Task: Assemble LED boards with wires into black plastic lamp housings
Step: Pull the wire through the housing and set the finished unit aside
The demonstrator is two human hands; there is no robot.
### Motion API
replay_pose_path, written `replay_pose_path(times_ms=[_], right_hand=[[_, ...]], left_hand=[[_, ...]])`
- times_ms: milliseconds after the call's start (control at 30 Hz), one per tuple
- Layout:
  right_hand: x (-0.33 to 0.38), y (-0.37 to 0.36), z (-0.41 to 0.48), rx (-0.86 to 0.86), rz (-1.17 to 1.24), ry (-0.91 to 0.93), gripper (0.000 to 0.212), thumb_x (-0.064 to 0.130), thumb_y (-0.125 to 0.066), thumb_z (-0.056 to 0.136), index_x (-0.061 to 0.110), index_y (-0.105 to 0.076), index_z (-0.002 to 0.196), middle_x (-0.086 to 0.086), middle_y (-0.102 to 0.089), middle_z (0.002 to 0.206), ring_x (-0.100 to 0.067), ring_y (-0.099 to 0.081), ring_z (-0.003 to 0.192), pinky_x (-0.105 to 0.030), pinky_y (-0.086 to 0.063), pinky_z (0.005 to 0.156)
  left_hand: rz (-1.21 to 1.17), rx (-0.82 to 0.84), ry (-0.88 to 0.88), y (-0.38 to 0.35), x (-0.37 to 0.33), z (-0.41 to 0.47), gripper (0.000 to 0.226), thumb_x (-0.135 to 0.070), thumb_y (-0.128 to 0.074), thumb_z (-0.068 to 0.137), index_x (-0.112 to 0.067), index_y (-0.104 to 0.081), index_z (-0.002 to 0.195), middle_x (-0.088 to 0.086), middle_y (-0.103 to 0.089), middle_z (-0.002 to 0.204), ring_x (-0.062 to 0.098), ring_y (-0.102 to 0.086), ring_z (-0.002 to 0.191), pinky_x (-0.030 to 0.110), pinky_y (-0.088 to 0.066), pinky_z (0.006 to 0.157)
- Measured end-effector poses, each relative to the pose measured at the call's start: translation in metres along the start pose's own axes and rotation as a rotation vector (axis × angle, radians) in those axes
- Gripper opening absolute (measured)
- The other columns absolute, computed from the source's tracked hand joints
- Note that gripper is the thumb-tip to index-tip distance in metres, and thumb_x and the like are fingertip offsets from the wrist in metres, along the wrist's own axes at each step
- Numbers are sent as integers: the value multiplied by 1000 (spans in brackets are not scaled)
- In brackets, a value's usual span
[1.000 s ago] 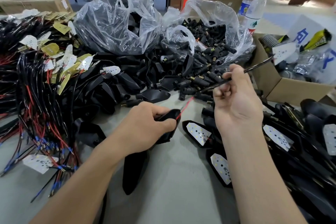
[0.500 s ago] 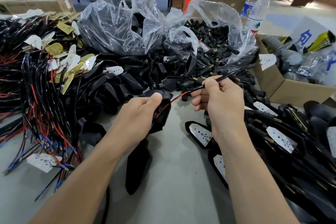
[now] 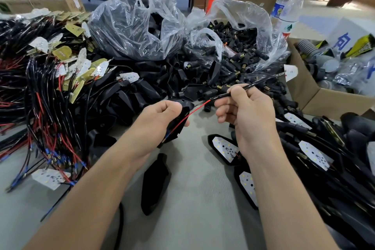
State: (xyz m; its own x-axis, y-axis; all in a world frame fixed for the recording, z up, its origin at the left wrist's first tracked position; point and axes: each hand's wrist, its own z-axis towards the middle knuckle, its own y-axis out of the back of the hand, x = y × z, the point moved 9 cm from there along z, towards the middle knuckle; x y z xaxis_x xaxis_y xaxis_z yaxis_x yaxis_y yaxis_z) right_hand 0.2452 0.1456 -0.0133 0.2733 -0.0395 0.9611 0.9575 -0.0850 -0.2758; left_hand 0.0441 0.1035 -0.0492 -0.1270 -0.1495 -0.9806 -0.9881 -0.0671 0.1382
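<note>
The left hand (image 3: 160,122) has its fingers curled round a black lamp housing (image 3: 185,107) and holds it up off the grey table (image 3: 192,219). The right hand (image 3: 247,115), just to the right of that housing, pinches a black cable (image 3: 243,89) between thumb and first finger, with the other fingers curled in. A thin red wire (image 3: 194,110) comes out of the cable and runs down across the held housing to a blue tip by the left palm. The cable goes up and away to the right of the housing, and a white LED board (image 3: 291,71) sits at its far end. Right below the held housing, another empty housing (image 3: 154,184) lies flat on the table. To the lower right of it lie housings with white boards already inside (image 3: 225,149). Far to the left of it is a big pile of red and black wires (image 3: 40,107) with more boards mixed in. Behind it are two clear plastic bags: the left bag (image 3: 138,26) is full of black parts and the right bag (image 3: 239,46) is full of little black plugs. A cardboard box (image 3: 304,95) is off to the right of it, with two water bottles (image 3: 288,12) behind the box.
</note>
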Motion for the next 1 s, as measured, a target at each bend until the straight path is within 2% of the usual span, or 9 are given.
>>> replay_pose_path(times_ms=[133,267,367,467,567,733,900,1000], right_hand=[[6,0,0,-17,-34,83,18,5,-48,104,7,-59,90,-14,-69,63,-21,-61,47,-28,-49,43],[12,7,0,-80,-84,163,20,4,-48,103,8,-61,88,-10,-69,62,-23,-63,49,-30,-52,45],[14,6,-1,-81,-119,194,20,5,-49,102,10,-62,87,-10,-69,61,-24,-63,49,-31,-53,45],[14,2,-2,-60,-117,205,19,6,-50,103,9,-63,89,-11,-70,63,-24,-64,49,-31,-54,46],[16,3,-3,-71,-97,217,18,7,-49,103,8,-62,90,-11,-71,65,-25,-66,49,-31,-54,47],[16,5,-3,-89,-33,200,17,6,-50,104,7,-61,91,-12,-72,66,-25,-67,50,-31,-56,49],[10,-7,-5,-2,-29,148,18,5,-48,105,5,-61,92,-13,-71,65,-23,-66,49,-29,-54,47],[7,-12,-6,52,-50,113,20,5,-48,105,7,-60,89,-11,-70,62,-21,-64,48,-29,-53,45]], left_hand=[[-159,18,35,2,-1,-1,31,-33,-51,106,-24,-78,94,7,-79,101,18,-67,86,34,-54,81],[-355,83,55,0,-3,-2,24,-31,-62,94,-18,-82,95,10,-77,96,20,-69,75,28,-61,74],[-351,104,64,1,-2,-1,25,-35,-70,78,-20,-83,93,6,-75,90,21,-70,75,27,-61,71],[-319,94,62,2,-1,-1,28,-34,-77,68,-19,-82,90,9,-76,93,22,-70,77,27,-62,76],[-324,85,38,2,-3,-2,34,-35,-82,57,-20,-82,88,10,-74,93,20,-70,76,25,-61,74],[-308,112,54,-1,-1,-1,29,-34,-80,63,-21,-83,88,9,-77,94,20,-70,77,28,-62,77],[-324,69,78,-1,2,0,45,-36,-78,67,-12,-79,105,11,-77,100,23,-69,88,40,-60,93],[-330,41,67,0,-1,-1,47,-38,-78,66,-13,-79,106,12,-74,101,21,-69,85,44,-55,99]])
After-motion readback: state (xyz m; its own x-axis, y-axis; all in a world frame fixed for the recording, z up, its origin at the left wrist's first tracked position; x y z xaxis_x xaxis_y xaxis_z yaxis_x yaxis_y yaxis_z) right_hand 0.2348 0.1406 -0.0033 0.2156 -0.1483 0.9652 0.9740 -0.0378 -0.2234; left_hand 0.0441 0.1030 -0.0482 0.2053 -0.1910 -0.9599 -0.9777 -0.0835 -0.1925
